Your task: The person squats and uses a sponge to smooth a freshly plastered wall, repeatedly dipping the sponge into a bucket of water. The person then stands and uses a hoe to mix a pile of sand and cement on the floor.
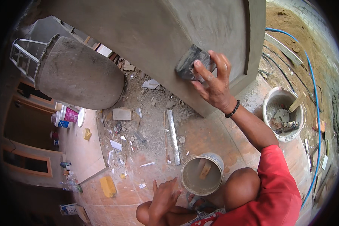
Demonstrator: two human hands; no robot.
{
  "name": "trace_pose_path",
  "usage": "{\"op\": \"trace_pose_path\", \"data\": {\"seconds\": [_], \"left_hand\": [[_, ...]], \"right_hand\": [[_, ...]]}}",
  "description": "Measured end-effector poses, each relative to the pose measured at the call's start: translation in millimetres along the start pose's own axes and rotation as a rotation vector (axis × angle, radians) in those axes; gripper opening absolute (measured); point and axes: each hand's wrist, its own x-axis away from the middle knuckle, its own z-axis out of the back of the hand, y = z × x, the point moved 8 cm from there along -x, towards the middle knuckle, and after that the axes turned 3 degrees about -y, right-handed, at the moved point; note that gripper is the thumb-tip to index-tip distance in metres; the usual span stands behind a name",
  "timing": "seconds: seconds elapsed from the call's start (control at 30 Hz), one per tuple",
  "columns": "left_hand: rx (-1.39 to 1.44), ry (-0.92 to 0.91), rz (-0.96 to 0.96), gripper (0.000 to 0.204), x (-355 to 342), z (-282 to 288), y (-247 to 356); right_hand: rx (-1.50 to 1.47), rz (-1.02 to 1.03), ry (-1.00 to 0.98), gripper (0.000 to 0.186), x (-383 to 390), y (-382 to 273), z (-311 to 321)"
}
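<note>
Currently: dark block [185, 64] gripped against the grey wall [226, 32]

The right hand's [216, 84] fingers [203, 70] curl over the block from its four-o'clock side; most of it shows toward ten o'clock from them. At the view's six o'clock, the left hand's [164, 199] fingers spread loosely; a bucket [218, 161] of greyish liquid stands toward two o'clock from that hand.

On the tiled floor [209, 136] lie rubble [154, 101], a metal strip [173, 137], a yellow block [108, 187] — and a bucket [217, 159] stands upright.
</note>
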Motion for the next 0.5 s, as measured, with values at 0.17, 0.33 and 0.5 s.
{"op": "trace_pose_path", "data": {"seconds": [0.17,0.33,0.5], "left_hand": [[-0.037,-0.024,-0.004,0.051,-5,-4,11],[0.018,-0.002,-0.039,0.050,2,-2,13],[-0.027,-0.004,-0.017,0.055,1,2,20]], "right_hand": [[-0.092,-0.048,-0.453,0.072,108,1,-12],[-0.099,-0.066,-0.048,0.072,-15,1,23],[-0.018,0.080,-0.132,0.070,37,5,-12]]}}
